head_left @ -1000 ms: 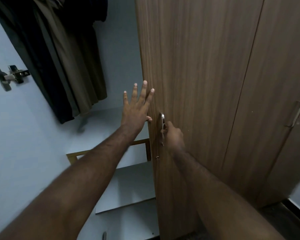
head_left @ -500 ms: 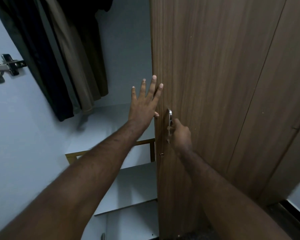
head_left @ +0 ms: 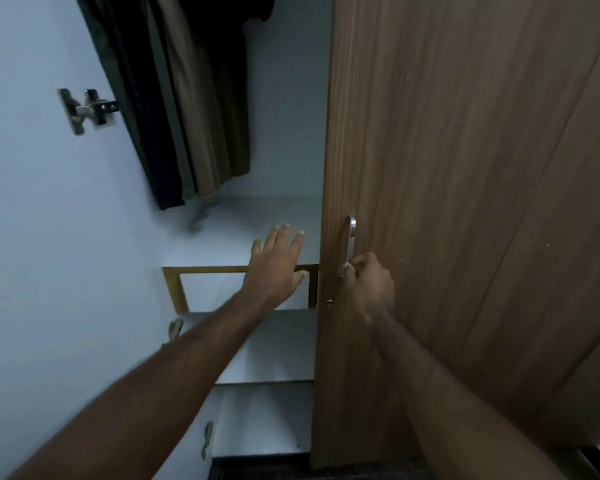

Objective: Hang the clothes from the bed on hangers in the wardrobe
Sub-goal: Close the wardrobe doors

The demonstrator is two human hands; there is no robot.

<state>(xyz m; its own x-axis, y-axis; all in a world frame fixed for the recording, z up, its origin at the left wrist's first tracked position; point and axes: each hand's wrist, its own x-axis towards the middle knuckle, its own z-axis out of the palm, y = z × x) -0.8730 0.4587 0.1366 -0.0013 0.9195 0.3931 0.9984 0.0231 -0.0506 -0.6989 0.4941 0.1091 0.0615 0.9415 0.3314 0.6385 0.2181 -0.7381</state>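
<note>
Here, looking down from head height into an open wardrobe [head_left: 284, 98] with a white interior. Gripping the lower end of the metal door handle [head_left: 351, 237] with the right hand [head_left: 369, 285], wrapping the fingers round the bar and showing the back of the hand to the camera. Holding the left hand [head_left: 278, 268] open, with fingers straight and slightly spread and grasping nothing, in the gap just left of the edge of the wood-grain door [head_left: 447, 168] and in front of a wooden frame [head_left: 174, 285]; leaving any contact with the door edge impossible to judge. Showing the clothes [head_left: 187, 81] hanging at the upper left of the interior: a black garment [head_left: 136, 116] nearest the white left panel [head_left: 32, 237], a grey-green garment [head_left: 174, 126] and a tan garment [head_left: 201, 133] beside it, and a dark brown garment [head_left: 234, 133] behind, all ending above a white ledge [head_left: 257, 216] and running out of view at the top. Showing also a metal hinge [head_left: 87, 109] on that panel, a small round lock fitting [head_left: 329, 302] below the handle, a white shelf [head_left: 278, 348] under the frame, a second door [head_left: 568, 271] at right, and dark flooring [head_left: 291, 467] at the bottom.
</note>
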